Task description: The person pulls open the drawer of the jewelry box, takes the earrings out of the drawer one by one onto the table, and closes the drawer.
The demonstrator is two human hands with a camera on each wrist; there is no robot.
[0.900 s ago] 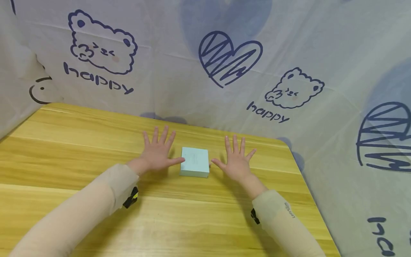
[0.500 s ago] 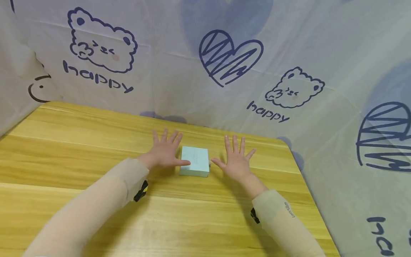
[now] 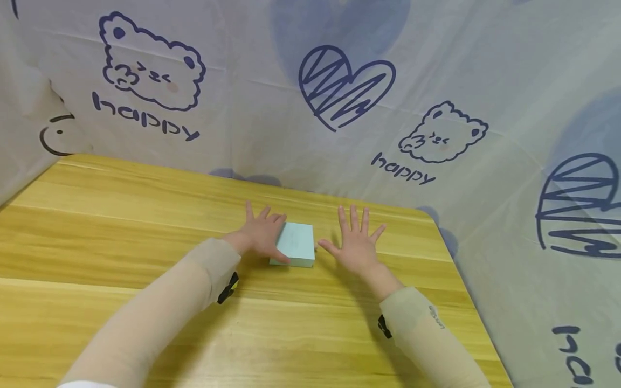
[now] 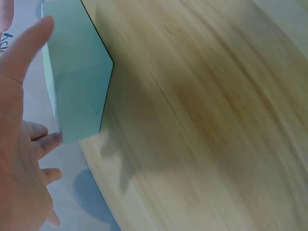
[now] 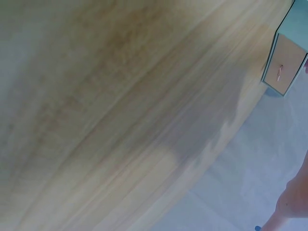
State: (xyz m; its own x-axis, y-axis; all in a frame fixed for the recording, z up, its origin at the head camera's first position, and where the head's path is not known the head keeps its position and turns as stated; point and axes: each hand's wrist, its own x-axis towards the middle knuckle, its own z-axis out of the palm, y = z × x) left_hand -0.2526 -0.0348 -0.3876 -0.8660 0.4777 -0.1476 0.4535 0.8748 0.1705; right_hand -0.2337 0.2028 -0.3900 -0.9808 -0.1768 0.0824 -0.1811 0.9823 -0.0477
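A small pale mint drawer box (image 3: 298, 241) lies flat on the wooden table. My left hand (image 3: 263, 235) is at its left side, thumb by the front edge and fingertips by the back left corner. In the left wrist view the thumb stretches out straight near the box (image 4: 79, 82); firm contact cannot be made out. My right hand (image 3: 358, 249) hovers right of the box, fingers spread, holding nothing. The right wrist view shows the box's tan end face (image 5: 283, 67) with a small pull loop (image 5: 280, 72) on it.
The wooden table (image 3: 160, 215) reaches back to a pale cloth (image 3: 262, 129) printed with bears, hearts and lettering. The cloth also hangs along the right and left sides. Both sleeves have a dark device at the wrist, like the one under the left cuff (image 3: 228, 289).
My left hand has moved right to the box, its thumb sliding from over the top to the front edge and its fingers drawing in. The right hand and box have stayed put.
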